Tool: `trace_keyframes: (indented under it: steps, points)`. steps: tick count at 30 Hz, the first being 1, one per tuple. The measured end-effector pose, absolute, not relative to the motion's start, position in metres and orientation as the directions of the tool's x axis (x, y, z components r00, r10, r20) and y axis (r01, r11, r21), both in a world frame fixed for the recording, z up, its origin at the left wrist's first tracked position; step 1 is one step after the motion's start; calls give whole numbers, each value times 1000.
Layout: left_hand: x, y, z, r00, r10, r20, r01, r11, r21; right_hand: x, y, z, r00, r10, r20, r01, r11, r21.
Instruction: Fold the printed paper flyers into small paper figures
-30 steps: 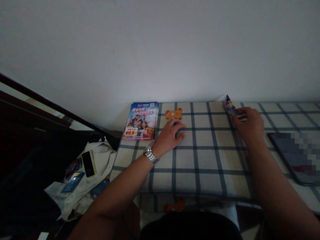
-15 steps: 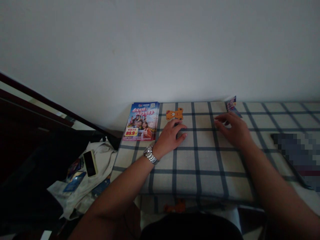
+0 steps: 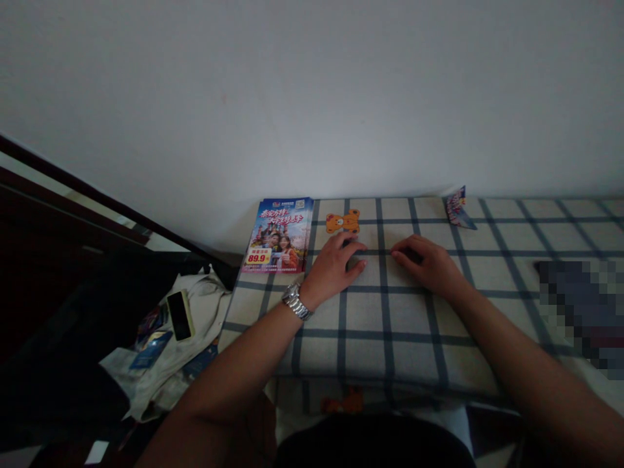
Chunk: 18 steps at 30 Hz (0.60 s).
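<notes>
My left hand (image 3: 335, 265), with a metal wristwatch (image 3: 295, 301), rests palm down on the checked tablecloth (image 3: 414, 325), fingers stretched out and holding nothing. My right hand (image 3: 429, 266) lies flat on the cloth just to its right, fingers extended and empty. An orange bear-shaped figure (image 3: 342, 221) lies just beyond my left fingertips. A folded colourful paper piece (image 3: 457, 207) stands near the wall, well beyond my right hand. A stack of colourful flyers (image 3: 279, 234) sits at the table's far left corner.
A dark flat object, blurred out (image 3: 582, 309), lies on the right of the table. Left of the table, lower down, a phone (image 3: 179, 315) and cards rest on a white cloth heap (image 3: 160, 364). A white wall backs the table.
My right hand let go of the folded paper piece by the wall and slid left across the cloth to rest beside my left hand. My left hand stayed put.
</notes>
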<state>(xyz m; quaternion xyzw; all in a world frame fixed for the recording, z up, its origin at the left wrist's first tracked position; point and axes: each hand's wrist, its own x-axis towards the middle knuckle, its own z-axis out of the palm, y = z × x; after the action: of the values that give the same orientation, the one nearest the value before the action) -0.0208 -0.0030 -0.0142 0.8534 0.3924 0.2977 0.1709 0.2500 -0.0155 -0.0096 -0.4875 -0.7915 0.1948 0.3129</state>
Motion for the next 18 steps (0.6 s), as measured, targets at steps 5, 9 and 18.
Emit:
trace_keyframes:
  steps: [5, 9, 18]
  points:
    - [-21, -3, -12, 522, 772, 363, 572, -633, 522, 251, -14, -10, -330, 893, 306, 647, 450, -615]
    - [-21, -1, -11, 531, 768, 358, 580, -637, 508, 250, -14, -9, -325, 889, 322, 643, 457, -615]
    - [-32, -13, 14, 548, 763, 342, 586, -642, 495, 252, -11, -15, -300, 894, 332, 656, 446, -609]
